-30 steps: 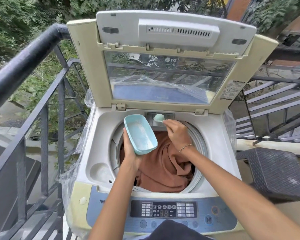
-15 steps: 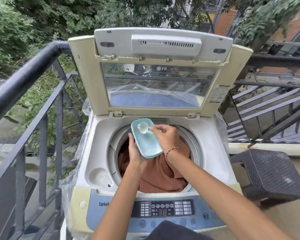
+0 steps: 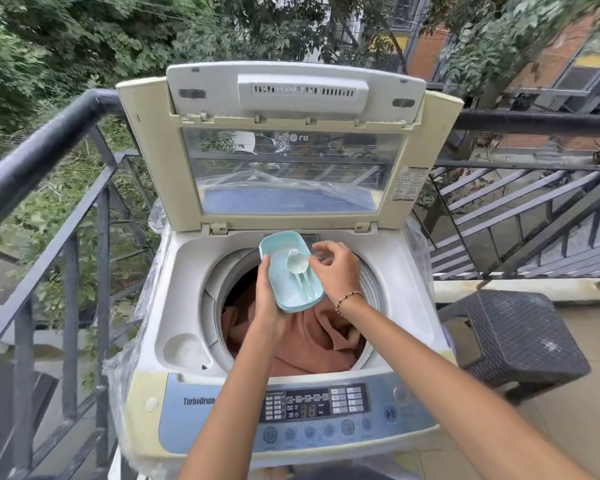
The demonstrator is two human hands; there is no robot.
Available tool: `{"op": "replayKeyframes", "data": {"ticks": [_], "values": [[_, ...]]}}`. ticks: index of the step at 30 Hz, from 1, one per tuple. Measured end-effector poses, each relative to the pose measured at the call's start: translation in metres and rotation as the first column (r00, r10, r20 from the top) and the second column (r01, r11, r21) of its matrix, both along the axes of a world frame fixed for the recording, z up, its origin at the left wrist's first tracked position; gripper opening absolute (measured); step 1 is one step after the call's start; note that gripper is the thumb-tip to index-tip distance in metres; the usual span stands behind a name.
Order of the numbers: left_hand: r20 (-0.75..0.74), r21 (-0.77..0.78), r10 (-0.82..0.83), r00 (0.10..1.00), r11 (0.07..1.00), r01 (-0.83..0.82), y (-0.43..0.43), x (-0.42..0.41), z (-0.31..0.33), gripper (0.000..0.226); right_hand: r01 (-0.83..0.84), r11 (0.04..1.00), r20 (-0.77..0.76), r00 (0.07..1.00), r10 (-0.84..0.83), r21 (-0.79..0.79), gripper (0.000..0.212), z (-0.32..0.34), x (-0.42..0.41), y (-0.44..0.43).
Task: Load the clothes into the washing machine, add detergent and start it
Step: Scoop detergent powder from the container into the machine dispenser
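Note:
A top-loading washing machine [image 3: 187,271] stands with its lid [image 3: 291,150] raised. Rust-brown clothes [image 3: 312,341] fill the drum. My left hand [image 3: 267,299] grips a light-blue detergent tub [image 3: 284,292] from below, over the back of the drum. A pale scoop [image 3: 297,265] lies inside the tub, its handle pointing towards me. My right hand [image 3: 336,271] hovers just right of the scoop bowl with loosely curled fingers that hold nothing. The detergent slot [image 3: 310,236] at the back rim is mostly hidden behind the tub. On the lit control panel [image 3: 312,403] the display reads 88.
A dark metal railing [image 3: 49,143] runs along the left side, close to the machine. A dark woven stool [image 3: 520,337] stands on the floor at the right. Metal stair rails [image 3: 520,209] rise behind it. Clear plastic wrap [image 3: 146,306] hangs on the machine's sides.
My right hand carried the scoop from the slot at the back rim over to the tub and let go; the scoop now lies in the tub.

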State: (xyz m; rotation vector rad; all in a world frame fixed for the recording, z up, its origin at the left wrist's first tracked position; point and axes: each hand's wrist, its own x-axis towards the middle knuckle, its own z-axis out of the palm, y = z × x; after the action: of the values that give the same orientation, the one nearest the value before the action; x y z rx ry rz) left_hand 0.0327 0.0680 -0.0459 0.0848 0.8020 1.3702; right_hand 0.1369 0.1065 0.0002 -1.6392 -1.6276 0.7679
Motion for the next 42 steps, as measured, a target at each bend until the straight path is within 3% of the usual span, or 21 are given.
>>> {"op": "replayKeyframes", "data": {"ticks": [5,7,10,14,21,27,30,38,42], "values": [[-0.140,-0.091,0.079,0.987,0.992,-0.093,0.011,0.021,-0.007,0.077,0.012,0.994,-0.025,1.000,-0.015,-0.109,0.017,0.002,0.032,0.004],[-0.270,-0.170,0.104,0.957,0.973,-0.154,0.018,0.033,-0.012,0.080,0.022,0.993,-0.023,0.999,-0.025,-0.115,0.017,0.007,0.048,0.006],[-0.523,-0.138,0.075,0.849,0.975,-0.172,0.023,0.061,0.008,0.036,0.052,0.992,-0.024,0.998,-0.055,-0.118,0.020,0.010,0.078,0.015],[-0.745,-0.047,0.129,0.654,0.969,-0.244,0.034,0.102,0.023,0.028,0.114,0.988,-0.075,0.990,-0.122,-0.109,0.019,0.012,0.126,0.031],[-0.786,0.067,0.127,0.605,0.990,-0.121,0.076,0.225,0.044,0.024,0.201,0.977,-0.087,0.975,-0.206,-0.066,0.016,0.022,0.260,0.067],[-0.812,-0.013,-0.083,0.577,0.992,0.124,0.130,0.371,0.036,0.013,0.386,0.918,-0.054,0.918,-0.392,-0.094,0.017,0.014,0.409,0.104],[-0.835,-0.065,-0.186,0.519,0.968,0.243,0.153,0.446,0.017,0.010,0.468,0.875,-0.068,0.876,-0.478,-0.126,0.019,-0.001,0.486,0.118],[-0.800,-0.262,-0.436,0.411,0.871,0.415,0.193,0.591,-0.087,0.032,0.558,0.796,-0.031,0.814,-0.580,-0.234,0.017,-0.066,0.632,0.133],[-0.785,-0.347,-0.511,0.351,0.831,0.435,0.204,0.636,-0.124,0.011,0.582,0.730,0.059,0.795,-0.604,-0.358,0.019,-0.120,0.679,0.142]]}}
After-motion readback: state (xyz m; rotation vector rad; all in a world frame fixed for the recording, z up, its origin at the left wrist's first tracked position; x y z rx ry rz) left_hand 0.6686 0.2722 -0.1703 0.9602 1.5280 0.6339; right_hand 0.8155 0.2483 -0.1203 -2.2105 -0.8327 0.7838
